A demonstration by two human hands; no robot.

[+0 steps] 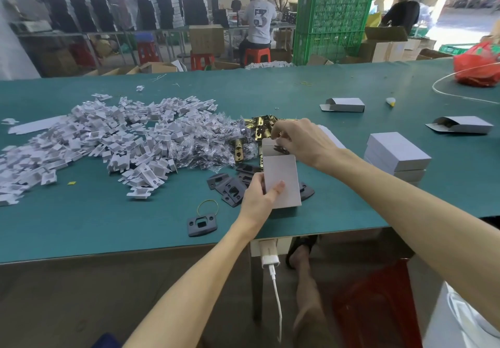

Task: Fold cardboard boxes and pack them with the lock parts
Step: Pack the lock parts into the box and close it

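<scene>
- The left hand (pixel 259 199) grips the small white cardboard box (pixel 281 182) low at its side. The thumb is pressed on the front face and the other fingers are curled behind. It keeps the box upright over the green table mat (pixel 135 226) with the open end up, probably so that parts can go in from above.
- The right hand (pixel 300 142) is at this open end. Its fingers are bent together and pinch a small dark part (pixel 281 149), too blurred to name, which it seems to be putting in.
- Flat black metal plates (pixel 230 188) lie just beside the box, in easy reach.
- Behind the box are brass latch bolts (pixel 259 128) and, to the left, a heap of white card inserts (pixel 94 142), the supply for filling.
- On the right a stack of closed white boxes (pixel 396 155) stands apart from the loose parts; I judge these are finished.
</scene>
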